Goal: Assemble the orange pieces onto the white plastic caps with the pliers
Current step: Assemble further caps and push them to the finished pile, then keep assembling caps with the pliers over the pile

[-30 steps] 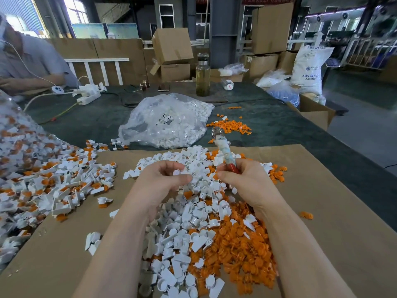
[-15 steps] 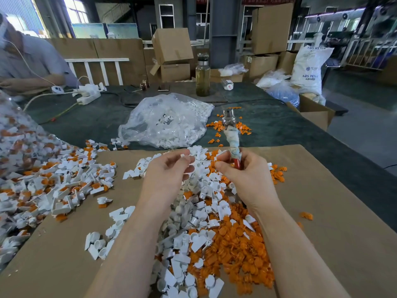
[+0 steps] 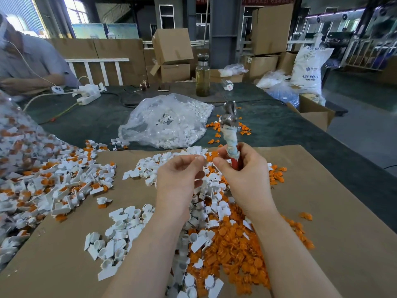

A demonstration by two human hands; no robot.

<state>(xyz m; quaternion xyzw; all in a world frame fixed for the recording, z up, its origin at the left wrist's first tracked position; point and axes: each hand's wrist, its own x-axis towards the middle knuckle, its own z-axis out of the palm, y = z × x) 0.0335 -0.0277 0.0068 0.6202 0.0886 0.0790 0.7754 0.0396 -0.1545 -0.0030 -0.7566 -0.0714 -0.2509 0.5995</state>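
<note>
Right hand (image 3: 247, 175) grips pliers (image 3: 231, 130); left hand (image 3: 178, 179) pinches white cap (image 3: 198, 157).

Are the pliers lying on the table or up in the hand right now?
Up in the hand. The right hand grips the pliers by the red handle, metal head pointing up and away, clear of the cardboard.

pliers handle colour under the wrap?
Red, showing below the white wrapping on the metal pliers in the right hand; head view.

Bare cardboard sheet (image 3: 322, 190) lies open to the right and at near left; a heap of white caps (image 3: 120, 246) and orange pieces (image 3: 236, 250) fills the middle; assembled caps (image 3: 43, 186) crowd the left; a clear bag of caps (image 3: 165, 123) blocks the table (image 3: 86, 121) beyond.
</note>
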